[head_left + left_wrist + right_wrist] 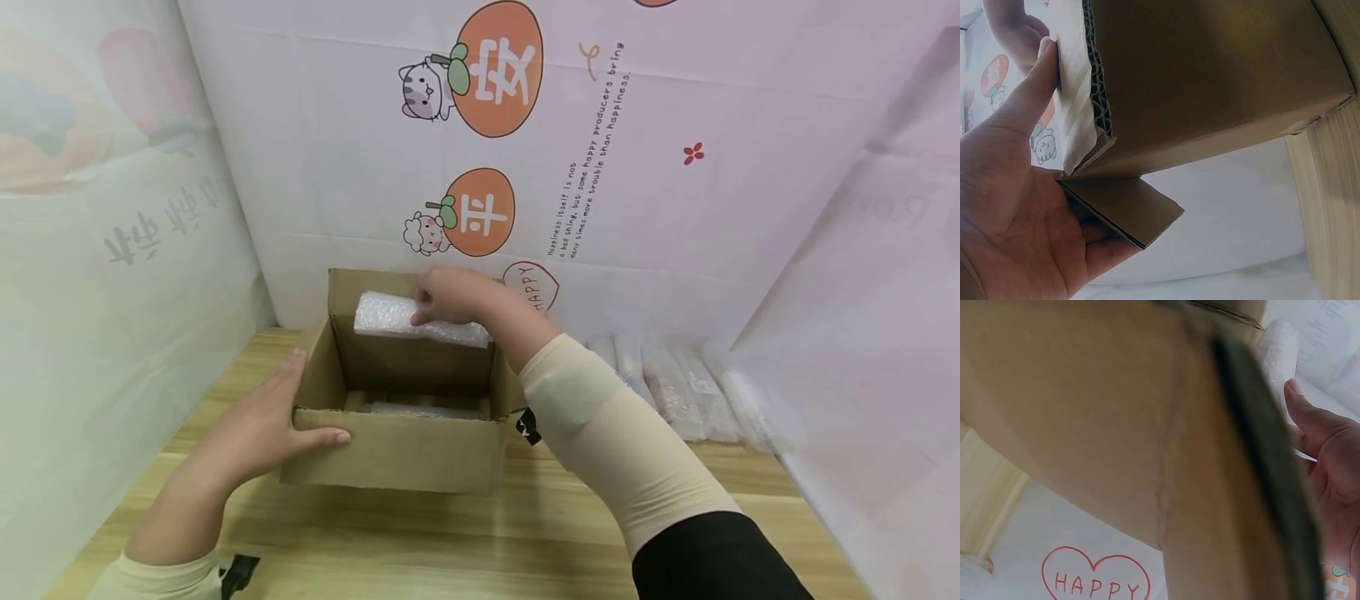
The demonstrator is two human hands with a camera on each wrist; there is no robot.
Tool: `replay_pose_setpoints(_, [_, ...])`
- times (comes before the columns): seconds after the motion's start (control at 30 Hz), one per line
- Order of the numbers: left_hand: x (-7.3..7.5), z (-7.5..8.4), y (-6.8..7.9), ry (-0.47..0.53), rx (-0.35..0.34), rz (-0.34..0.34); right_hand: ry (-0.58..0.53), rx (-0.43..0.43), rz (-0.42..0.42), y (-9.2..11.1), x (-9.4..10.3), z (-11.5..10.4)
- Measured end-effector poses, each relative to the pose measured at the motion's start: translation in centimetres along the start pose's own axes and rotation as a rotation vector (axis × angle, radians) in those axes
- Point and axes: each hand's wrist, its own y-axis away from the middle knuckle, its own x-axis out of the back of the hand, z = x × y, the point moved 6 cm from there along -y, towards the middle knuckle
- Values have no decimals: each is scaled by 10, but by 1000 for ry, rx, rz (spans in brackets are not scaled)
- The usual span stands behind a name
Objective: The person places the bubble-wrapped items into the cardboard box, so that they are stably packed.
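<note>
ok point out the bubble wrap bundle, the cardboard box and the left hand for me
bubble wrap bundle [378, 315], head view, its bare left end.
cardboard box [420, 454], head view, middle of the front wall.
left hand [258, 425], head view, back of the hand against the box's left corner.

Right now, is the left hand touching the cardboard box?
Touching. The head view shows the left hand against the cardboard box's near-left corner, thumb on its front wall. The left wrist view shows palm and fingers against a flap.

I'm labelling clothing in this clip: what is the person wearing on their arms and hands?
Both hands are bare. The right arm wears a snug cream sleeve over a black one near the elbow. The left arm shows a cream cuff. Small black tabs sit at both sleeves.
</note>
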Motion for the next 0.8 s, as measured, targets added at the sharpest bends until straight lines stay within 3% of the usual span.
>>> replay_pose_setpoints(0.8, [-1,-3,-4,29,12,-13,-44,-6,10,1,-13,9])
